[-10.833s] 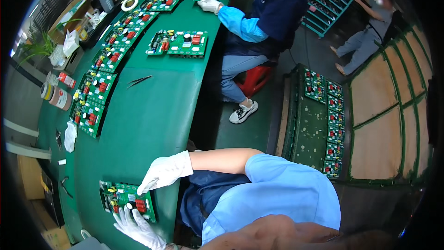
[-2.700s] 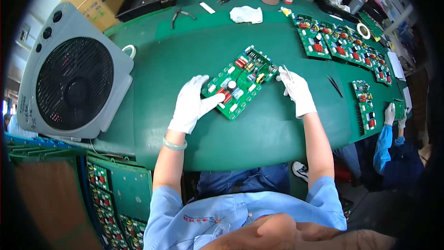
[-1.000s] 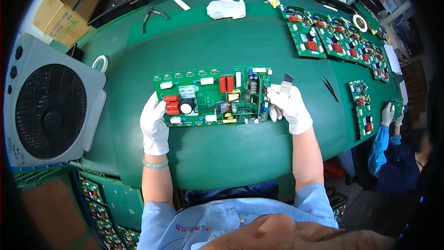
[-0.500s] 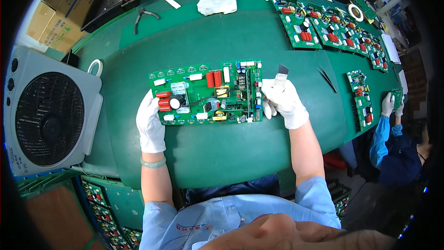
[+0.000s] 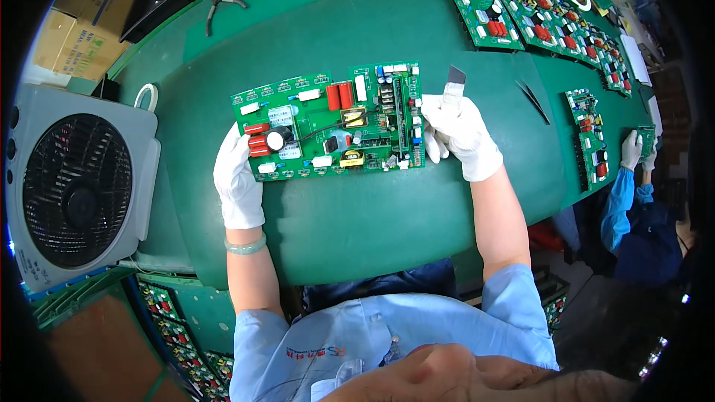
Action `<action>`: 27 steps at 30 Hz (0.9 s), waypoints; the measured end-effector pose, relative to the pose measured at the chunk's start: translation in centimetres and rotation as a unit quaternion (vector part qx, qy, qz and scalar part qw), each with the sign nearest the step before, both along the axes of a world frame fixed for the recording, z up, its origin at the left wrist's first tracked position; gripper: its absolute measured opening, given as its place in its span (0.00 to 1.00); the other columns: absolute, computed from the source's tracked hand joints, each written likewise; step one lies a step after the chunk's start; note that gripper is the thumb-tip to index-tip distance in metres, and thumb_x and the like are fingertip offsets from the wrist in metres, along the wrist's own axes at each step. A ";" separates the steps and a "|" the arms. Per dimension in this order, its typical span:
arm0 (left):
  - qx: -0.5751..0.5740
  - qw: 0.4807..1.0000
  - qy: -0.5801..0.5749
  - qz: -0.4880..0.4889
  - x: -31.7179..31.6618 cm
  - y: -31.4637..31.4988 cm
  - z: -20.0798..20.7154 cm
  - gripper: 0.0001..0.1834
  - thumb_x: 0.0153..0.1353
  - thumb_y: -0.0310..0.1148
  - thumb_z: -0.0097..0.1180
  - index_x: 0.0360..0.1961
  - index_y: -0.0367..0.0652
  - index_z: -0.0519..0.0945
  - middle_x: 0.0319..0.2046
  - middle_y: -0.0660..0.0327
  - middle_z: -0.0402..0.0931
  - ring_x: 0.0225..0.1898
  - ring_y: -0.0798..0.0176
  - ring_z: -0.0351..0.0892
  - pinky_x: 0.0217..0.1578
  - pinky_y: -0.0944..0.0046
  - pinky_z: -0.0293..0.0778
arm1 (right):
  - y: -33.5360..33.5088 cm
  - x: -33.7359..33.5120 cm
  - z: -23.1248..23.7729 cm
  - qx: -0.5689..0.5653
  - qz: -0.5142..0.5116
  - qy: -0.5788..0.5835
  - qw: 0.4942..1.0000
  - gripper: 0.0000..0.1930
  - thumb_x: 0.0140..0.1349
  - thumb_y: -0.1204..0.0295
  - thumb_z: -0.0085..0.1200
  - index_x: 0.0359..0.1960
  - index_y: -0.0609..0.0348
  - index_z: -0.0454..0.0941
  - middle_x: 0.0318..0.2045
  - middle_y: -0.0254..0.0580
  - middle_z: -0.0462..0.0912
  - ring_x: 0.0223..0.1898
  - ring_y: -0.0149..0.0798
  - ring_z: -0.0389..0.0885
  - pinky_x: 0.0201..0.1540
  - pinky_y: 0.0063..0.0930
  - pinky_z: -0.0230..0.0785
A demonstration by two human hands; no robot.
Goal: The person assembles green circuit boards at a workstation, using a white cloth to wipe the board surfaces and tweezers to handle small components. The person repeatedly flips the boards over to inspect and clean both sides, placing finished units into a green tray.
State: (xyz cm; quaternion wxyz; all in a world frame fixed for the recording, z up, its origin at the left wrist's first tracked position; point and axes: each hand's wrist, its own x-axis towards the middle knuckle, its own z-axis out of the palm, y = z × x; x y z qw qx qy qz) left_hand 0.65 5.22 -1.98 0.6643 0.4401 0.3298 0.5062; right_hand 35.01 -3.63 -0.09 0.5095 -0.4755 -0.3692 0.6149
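Your left hand [image 5: 237, 179], in a white glove, has its fingers closed on the left edge of the green circuit board [image 5: 331, 123]. Your right hand [image 5: 459, 134] grips the board's right edge, and a small flat grey blade [image 5: 451, 87] stands up from those fingers. The board lies flat on the green table [image 5: 357, 208] between both hands. A grey fan [image 5: 74, 186] sits to your left; more boards [image 5: 536, 18] lie far right.

Green circuit board [image 5: 331, 123] flat on green table, red capacitors, component side up.
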 end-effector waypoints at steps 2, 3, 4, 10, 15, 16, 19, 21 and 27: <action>-0.005 1.000 0.005 0.005 -0.1 0.1 -0.3 0.28 0.69 0.32 0.47 0.66 0.26 0.64 0.59 0.49 0.74 0.59 0.58 0.75 0.63 0.58 0.68 | 0.1 0.1 -0.1 -0.009 0.001 -0.009 1.000 0.17 0.67 0.61 0.59 0.45 0.66 0.82 0.23 0.37 0.81 0.14 0.28 0.75 0.14 0.19 0.59; -0.005 1.000 0.007 0.008 -0.1 0.1 -0.3 0.28 0.69 0.32 0.47 0.66 0.26 0.64 0.59 0.49 0.74 0.59 0.58 0.75 0.63 0.58 0.68 | 0.0 0.1 -0.1 -0.010 0.002 -0.014 1.000 0.17 0.67 0.61 0.59 0.44 0.66 0.82 0.23 0.37 0.81 0.13 0.28 0.75 0.14 0.19 0.59; -0.006 1.000 0.003 0.003 -0.2 0.2 -0.2 0.28 0.69 0.32 0.47 0.66 0.26 0.64 0.59 0.49 0.74 0.59 0.58 0.75 0.63 0.58 0.68 | 0.0 0.1 -0.1 -0.009 -0.003 -0.013 1.000 0.17 0.67 0.61 0.59 0.44 0.66 0.82 0.23 0.37 0.81 0.13 0.27 0.75 0.14 0.18 0.59; -0.012 1.000 0.010 0.024 0.0 -0.2 0.0 0.25 0.72 0.32 0.46 0.64 0.27 0.68 0.59 0.49 0.75 0.59 0.57 0.76 0.63 0.56 0.69 | 0.2 -0.3 0.7 -0.027 -0.024 -0.022 0.999 0.17 0.67 0.61 0.60 0.44 0.66 0.81 0.24 0.36 0.81 0.13 0.28 0.75 0.14 0.18 0.58; -0.015 0.996 -0.090 0.002 -0.7 -0.2 -0.9 0.23 0.74 0.33 0.44 0.63 0.27 0.69 0.59 0.48 0.74 0.59 0.55 0.76 0.62 0.54 0.71 | 0.4 -0.4 0.3 -0.025 -0.045 -0.041 0.998 0.21 0.67 0.60 0.59 0.51 0.67 0.80 0.23 0.34 0.80 0.14 0.26 0.74 0.15 0.18 0.59; -0.012 0.995 -0.098 -0.004 -0.5 -0.4 -0.5 0.23 0.74 0.34 0.41 0.63 0.27 0.69 0.60 0.47 0.74 0.59 0.53 0.76 0.62 0.53 0.71 | 0.5 -0.3 0.3 -0.023 -0.047 -0.047 0.998 0.22 0.67 0.60 0.59 0.52 0.68 0.79 0.23 0.34 0.80 0.14 0.25 0.74 0.15 0.18 0.59; 0.024 0.997 -0.077 0.008 -0.6 -0.5 -0.8 0.24 0.74 0.35 0.41 0.63 0.27 0.69 0.60 0.47 0.74 0.60 0.52 0.76 0.62 0.53 0.71 | 0.6 -0.4 0.2 -0.025 -0.055 -0.058 0.996 0.22 0.67 0.59 0.59 0.52 0.68 0.79 0.22 0.33 0.80 0.15 0.24 0.73 0.16 0.18 0.59; 0.013 0.997 -0.075 0.011 -0.7 -0.6 -0.8 0.24 0.74 0.35 0.41 0.63 0.28 0.69 0.60 0.47 0.74 0.59 0.52 0.76 0.62 0.53 0.72 | 0.6 -0.5 0.1 -0.029 -0.062 -0.065 0.996 0.22 0.67 0.59 0.59 0.52 0.68 0.79 0.22 0.32 0.80 0.15 0.23 0.73 0.16 0.18 0.59; -0.005 0.992 -0.122 -0.031 -0.6 -0.4 -0.6 0.25 0.74 0.37 0.43 0.63 0.29 0.69 0.59 0.48 0.75 0.57 0.53 0.78 0.59 0.53 0.74 | 0.8 -0.3 -0.3 -0.035 -0.053 -0.072 0.995 0.21 0.67 0.60 0.59 0.51 0.68 0.80 0.21 0.32 0.80 0.15 0.23 0.73 0.16 0.18 0.59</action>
